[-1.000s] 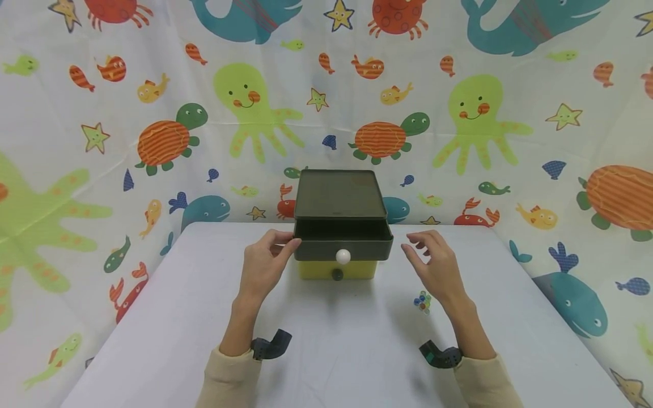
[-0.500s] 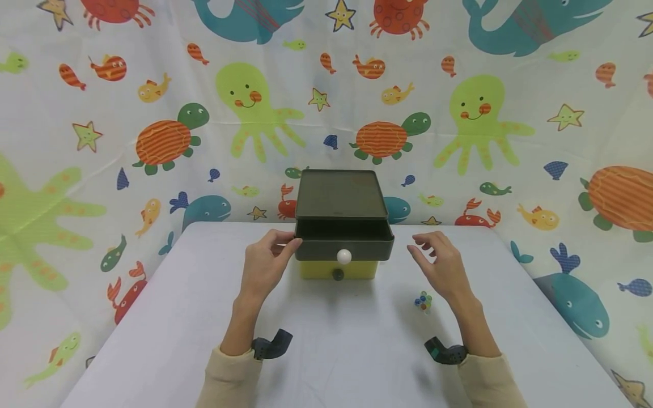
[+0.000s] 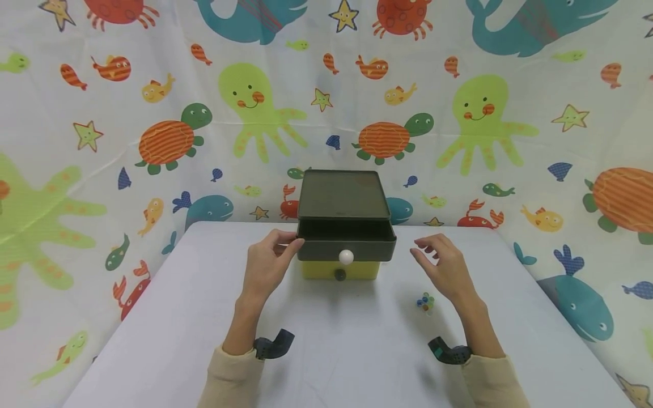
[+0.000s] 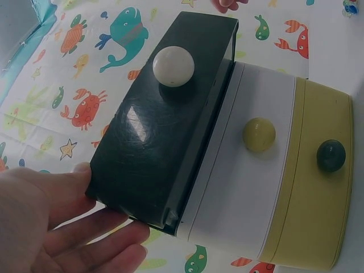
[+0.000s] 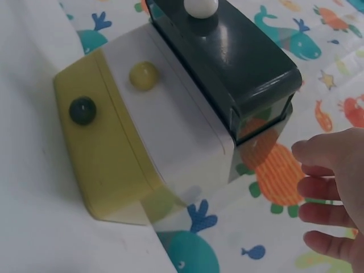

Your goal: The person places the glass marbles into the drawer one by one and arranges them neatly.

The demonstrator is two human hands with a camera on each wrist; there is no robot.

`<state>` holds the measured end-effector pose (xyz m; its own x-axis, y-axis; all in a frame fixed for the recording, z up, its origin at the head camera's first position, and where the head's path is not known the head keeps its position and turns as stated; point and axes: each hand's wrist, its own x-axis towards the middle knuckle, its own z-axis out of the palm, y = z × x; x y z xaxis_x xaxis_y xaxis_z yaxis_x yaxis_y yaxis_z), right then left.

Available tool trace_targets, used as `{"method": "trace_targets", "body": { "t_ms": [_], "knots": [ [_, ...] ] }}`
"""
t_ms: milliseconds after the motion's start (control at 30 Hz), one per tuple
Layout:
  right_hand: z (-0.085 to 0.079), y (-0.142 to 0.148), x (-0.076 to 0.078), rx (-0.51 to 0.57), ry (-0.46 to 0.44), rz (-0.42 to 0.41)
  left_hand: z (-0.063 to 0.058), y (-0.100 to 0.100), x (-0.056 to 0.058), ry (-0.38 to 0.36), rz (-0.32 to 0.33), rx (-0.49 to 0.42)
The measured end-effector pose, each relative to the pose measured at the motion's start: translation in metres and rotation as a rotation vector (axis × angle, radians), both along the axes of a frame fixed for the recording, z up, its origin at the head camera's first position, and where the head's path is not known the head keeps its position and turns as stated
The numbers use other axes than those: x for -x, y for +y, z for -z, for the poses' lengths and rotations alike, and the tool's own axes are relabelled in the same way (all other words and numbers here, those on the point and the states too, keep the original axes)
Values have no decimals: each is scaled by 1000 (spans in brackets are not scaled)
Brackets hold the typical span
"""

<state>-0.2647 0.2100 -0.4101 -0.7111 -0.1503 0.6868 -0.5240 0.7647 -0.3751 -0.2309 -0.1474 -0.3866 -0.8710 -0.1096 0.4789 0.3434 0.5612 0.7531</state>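
Observation:
A small drawer unit (image 4: 239,165) stands at the back of the table, its top dark green drawer (image 3: 352,250) pulled out and its inside showing dark. A white knob (image 4: 173,66) sits on that drawer's front. Below it are a white drawer (image 5: 165,108) with a yellow knob (image 5: 144,76) and a yellow drawer (image 5: 114,153) with a dark green knob (image 5: 83,110). My left hand (image 3: 266,263) holds the green drawer's left front corner, thumb at the front edge and fingers along the side. To the right of the drawer, my right hand (image 3: 444,269) hovers with fingers loosely bent, holding nothing.
A cluster of small, shiny coloured pieces (image 3: 425,302), blue, green and orange, lies on the white table (image 3: 357,351) near my right wrist. Behind the table hangs a cloth (image 3: 285,85) printed with sea animals.
My right hand has drifted slightly right, away from the drawer's side. The left hand stays at the drawer's corner, and the drawer remains pulled out.

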Motion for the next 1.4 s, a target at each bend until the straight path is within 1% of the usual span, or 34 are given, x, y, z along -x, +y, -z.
{"method": "trace_targets", "body": {
  "t_ms": [167,400,700,1100,1400],
  "knots": [
    [1,3,-2,-2,-37,12,1,1,-1,-11,7,-9],
    [3,8,-3,-13,-56,21,1,4,-1,-19,18,-22],
    [6,13,-4,-35,-129,21,2,4,-4,-40,12,-25],
    [1,21,-2,-50,-234,10,1,2,-2,-15,11,-29],
    [3,28,2,-56,-295,-3,0,1,-1,-12,7,-23]
  ]
}}
